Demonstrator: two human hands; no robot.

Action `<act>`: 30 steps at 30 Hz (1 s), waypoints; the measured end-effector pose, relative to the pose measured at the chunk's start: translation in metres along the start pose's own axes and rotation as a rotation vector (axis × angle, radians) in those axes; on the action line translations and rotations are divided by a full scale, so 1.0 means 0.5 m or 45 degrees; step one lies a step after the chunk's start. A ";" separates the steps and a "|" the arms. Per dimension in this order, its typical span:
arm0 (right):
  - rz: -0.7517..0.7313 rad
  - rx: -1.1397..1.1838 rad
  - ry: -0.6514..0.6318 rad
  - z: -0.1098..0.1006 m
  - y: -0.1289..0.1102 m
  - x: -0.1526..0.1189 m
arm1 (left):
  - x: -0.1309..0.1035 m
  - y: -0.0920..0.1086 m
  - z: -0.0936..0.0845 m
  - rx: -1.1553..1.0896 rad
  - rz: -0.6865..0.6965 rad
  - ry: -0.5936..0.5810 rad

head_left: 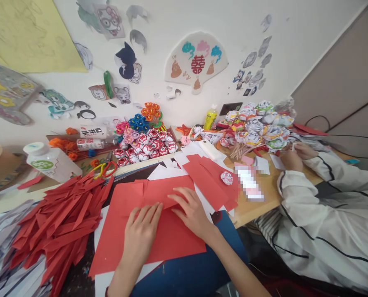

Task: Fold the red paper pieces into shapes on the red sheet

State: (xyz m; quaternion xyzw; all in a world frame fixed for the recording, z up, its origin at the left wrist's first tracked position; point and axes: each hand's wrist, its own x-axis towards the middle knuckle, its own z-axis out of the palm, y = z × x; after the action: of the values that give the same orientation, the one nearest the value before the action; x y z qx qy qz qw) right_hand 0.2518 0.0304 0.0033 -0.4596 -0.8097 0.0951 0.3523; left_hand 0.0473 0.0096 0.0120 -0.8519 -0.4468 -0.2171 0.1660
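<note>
A sheet of red paper lies in front of me, with a folded-looking red piece along its upper part. My left hand rests on the red paper, fingers stretched out side by side and fingertips at the edge of the upper piece; its thumb is hidden. Right beside it, my right hand has its thumb below that edge and its fingers above, with the paper's edge between them. White sheets show underneath. To the left lies a big heap of cut red paper strips.
White strips, a plastic bottle and scissors are at the left. Red-and-white paper flowers stand behind. More red sheets and a flower bunch lie at the right, near another person's hands.
</note>
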 end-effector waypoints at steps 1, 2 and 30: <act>-0.055 -0.049 -0.049 0.000 0.000 -0.005 | -0.006 0.005 0.003 -0.031 0.016 -0.010; -0.104 -0.076 -0.077 0.001 0.001 -0.010 | -0.012 0.009 0.005 -0.059 0.027 -0.016; 0.085 0.023 0.023 0.014 -0.030 -0.046 | -0.091 0.103 0.006 -0.028 -0.195 -0.097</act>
State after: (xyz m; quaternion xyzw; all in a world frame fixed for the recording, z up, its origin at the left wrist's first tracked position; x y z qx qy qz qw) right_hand 0.2446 0.0046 -0.0058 -0.4841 -0.7898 0.1100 0.3603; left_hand 0.0679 -0.0484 -0.0190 -0.8245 -0.5143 -0.2016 0.1225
